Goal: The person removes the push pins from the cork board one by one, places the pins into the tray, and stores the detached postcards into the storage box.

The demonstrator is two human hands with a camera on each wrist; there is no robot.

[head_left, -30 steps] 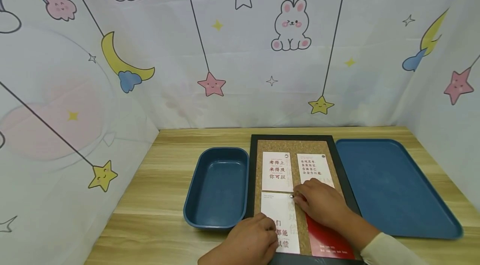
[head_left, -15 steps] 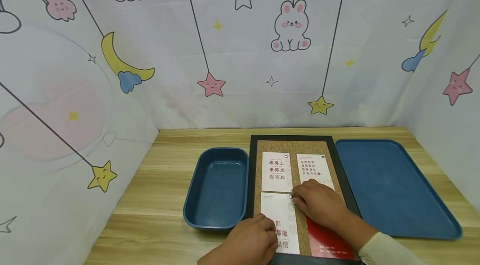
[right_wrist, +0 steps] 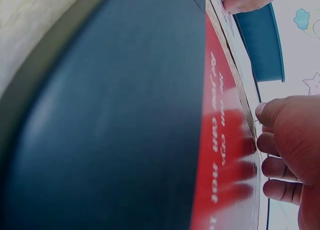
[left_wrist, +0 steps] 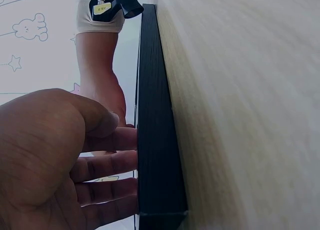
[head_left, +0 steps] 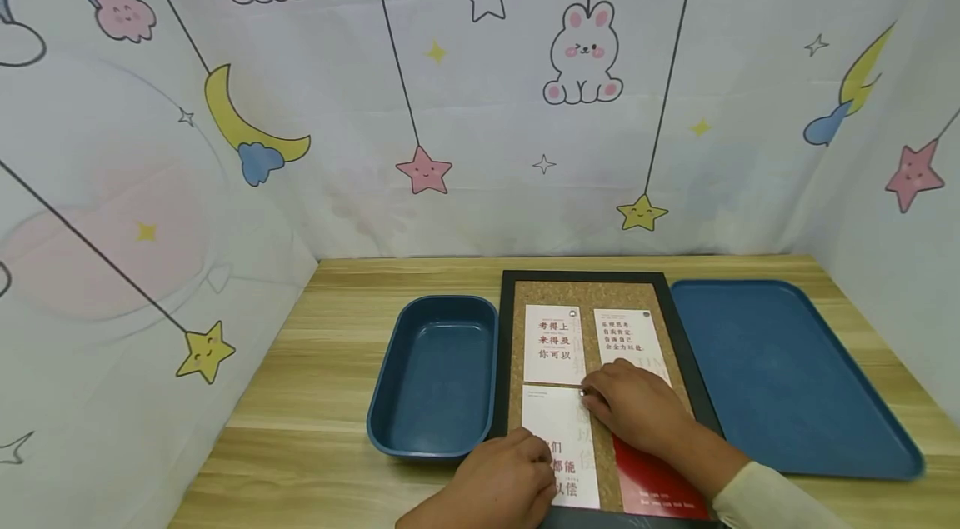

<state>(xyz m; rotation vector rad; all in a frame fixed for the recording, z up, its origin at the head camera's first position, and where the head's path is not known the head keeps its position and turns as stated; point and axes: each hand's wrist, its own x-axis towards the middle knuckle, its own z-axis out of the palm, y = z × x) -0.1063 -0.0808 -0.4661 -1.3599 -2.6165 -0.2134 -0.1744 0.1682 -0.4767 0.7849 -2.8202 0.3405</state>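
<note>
A cork board (head_left: 585,292) with a black frame lies on the table and bears several cards. At the top right corner of the lower left white card (head_left: 551,421), my right hand (head_left: 637,404) pinches a small silver pushpin (head_left: 582,393) between thumb and fingertips. The right wrist view has the thumb (right_wrist: 270,112) close over the card's edge, with the other fingers bent below it. My left hand (head_left: 502,475) rests on the lower left of that same card, its fingers (left_wrist: 110,165) fairly straight and touching the board beside the black frame.
Two more white cards, the upper left card (head_left: 553,343) and the upper right card (head_left: 630,337), carry pins at their top right corners. A red card (head_left: 656,487) lies under my right forearm. A deep blue tray (head_left: 431,456) stands left, a flat blue tray (head_left: 787,379) right.
My right hand has shifted very slightly left at the pushpin. The left hand, the cards and the trays stay where they were.
</note>
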